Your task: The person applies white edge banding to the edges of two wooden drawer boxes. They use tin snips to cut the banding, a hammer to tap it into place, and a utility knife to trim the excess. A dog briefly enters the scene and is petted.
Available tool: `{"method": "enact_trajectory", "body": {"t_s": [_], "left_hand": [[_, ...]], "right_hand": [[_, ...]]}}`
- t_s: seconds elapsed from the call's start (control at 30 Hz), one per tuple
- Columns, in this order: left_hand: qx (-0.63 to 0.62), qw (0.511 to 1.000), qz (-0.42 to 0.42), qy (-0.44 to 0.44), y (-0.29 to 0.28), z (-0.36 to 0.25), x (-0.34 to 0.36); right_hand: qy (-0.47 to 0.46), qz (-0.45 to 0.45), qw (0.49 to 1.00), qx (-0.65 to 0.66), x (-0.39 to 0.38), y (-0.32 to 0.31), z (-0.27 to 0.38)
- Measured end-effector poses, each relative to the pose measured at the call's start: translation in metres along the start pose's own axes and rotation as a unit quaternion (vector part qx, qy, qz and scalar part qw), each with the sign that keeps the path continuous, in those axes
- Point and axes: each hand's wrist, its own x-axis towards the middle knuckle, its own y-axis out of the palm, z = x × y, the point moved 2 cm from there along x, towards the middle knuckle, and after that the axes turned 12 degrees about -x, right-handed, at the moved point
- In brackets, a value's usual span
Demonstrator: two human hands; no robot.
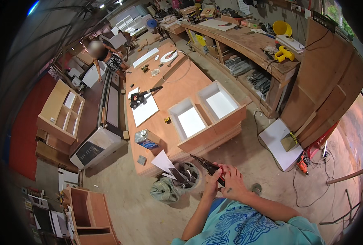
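looks like your left hand (212,183) has that black tool (209,165) gripped in front of you, tip aimed toward the table (165,136), and your right hand (234,182) sits at its back end, probably to steady it, though I can't tell if that one's closed

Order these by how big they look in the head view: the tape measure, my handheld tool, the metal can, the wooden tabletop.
Wooden tabletop
Metal can and handheld tool, unranked: the tool looks longer but slimmer, and sits nearer the camera
Tape measure
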Motion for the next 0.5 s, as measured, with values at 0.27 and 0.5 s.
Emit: {"method": "enact_trajectory", "body": {"t_s": [0.27, 0.5], "left_hand": [[0.192, 0.976, -0.096, 0.041, 0.073, 0.067, -0.017], [0.128, 0.992, -0.011, -0.005, 0.089, 0.087, 0.006]], "right_hand": [[-0.045, -0.062, 0.993, 0.095, -0.026, 0.021, -0.117], [0.038, -0.009, 0.922, 0.385, -0.014, 0.014, -0.138]]}}
